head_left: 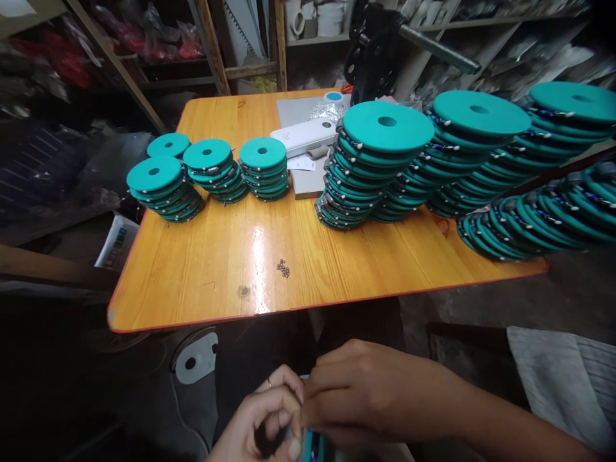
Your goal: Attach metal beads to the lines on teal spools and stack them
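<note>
Between the hands point(255, 423) point(370, 391), a teal piece point(308, 447)

We've got short disc stacks point(163, 189) on the left of the table point(192, 276), taller disc stacks point(385, 167) to the right, loose beads point(283, 268) in front, a flat box point(303, 136) behind, between them.

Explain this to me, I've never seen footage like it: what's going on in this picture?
This single view comes from a camera worn on a person's head, looking forward and down. At the bottom, the bare left hand and right hand together hold a small teal-and-blue piece, mostly hidden by them. Ahead stands a wooden table bearing stacks of teal discs, their edges wound with dark beaded cord, plus a small cluster of beads.
</note>
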`<act>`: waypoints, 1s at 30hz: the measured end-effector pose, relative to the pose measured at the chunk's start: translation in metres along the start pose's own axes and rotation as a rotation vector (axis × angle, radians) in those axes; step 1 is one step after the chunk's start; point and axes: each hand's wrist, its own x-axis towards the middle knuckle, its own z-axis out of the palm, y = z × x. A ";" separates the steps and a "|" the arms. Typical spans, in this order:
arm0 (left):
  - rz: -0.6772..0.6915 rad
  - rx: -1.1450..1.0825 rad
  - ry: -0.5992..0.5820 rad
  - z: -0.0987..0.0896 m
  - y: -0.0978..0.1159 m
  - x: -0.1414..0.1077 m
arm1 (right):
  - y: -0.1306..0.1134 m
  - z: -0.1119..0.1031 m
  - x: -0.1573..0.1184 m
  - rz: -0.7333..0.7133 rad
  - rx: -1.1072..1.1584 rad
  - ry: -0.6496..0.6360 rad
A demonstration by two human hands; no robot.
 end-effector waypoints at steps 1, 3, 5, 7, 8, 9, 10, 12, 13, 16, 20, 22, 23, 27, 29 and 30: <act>0.002 -0.008 -0.012 0.000 0.001 0.001 | -0.001 0.000 -0.002 0.027 0.022 -0.002; -0.004 -0.028 -0.020 0.001 0.006 0.003 | -0.004 0.001 -0.007 0.089 0.070 0.006; 0.000 -0.034 -0.021 0.003 0.010 0.006 | -0.007 0.004 -0.013 0.132 0.113 0.029; 0.004 -0.030 -0.019 0.005 0.012 0.009 | -0.008 0.009 -0.019 0.153 0.128 0.046; 0.011 -0.030 -0.023 0.005 0.012 0.009 | -0.009 0.012 -0.021 0.163 0.124 0.052; 0.015 -0.033 -0.028 0.006 0.012 0.010 | -0.009 0.015 -0.023 0.172 0.116 0.059; 0.007 -0.042 -0.031 0.005 0.011 0.010 | -0.009 0.018 -0.025 0.176 0.106 0.068; -0.011 -0.069 -0.032 0.004 0.008 0.010 | -0.010 0.023 -0.027 0.195 0.091 0.096; -0.019 -0.086 -0.032 0.004 0.007 0.010 | -0.011 0.024 -0.027 0.206 0.087 0.109; -0.031 -0.131 -0.033 0.002 0.007 0.009 | -0.014 0.027 -0.027 0.234 0.081 0.138; -0.034 -0.177 -0.042 0.004 0.008 0.008 | -0.018 0.023 -0.025 0.270 0.103 0.094; -0.032 -0.217 -0.015 0.004 0.008 0.009 | -0.020 0.018 -0.023 0.316 0.104 0.056; -0.024 -0.245 0.013 0.004 0.008 0.009 | -0.021 0.016 -0.022 0.334 0.110 0.047; -0.095 -0.171 0.061 0.003 0.015 0.011 | -0.026 0.004 -0.018 0.329 0.141 0.063; -0.129 -0.060 0.058 0.003 0.022 0.012 | -0.028 -0.001 -0.015 0.362 0.145 0.123; -0.082 -0.004 0.085 0.003 0.026 0.013 | -0.028 -0.003 -0.013 0.399 0.152 0.175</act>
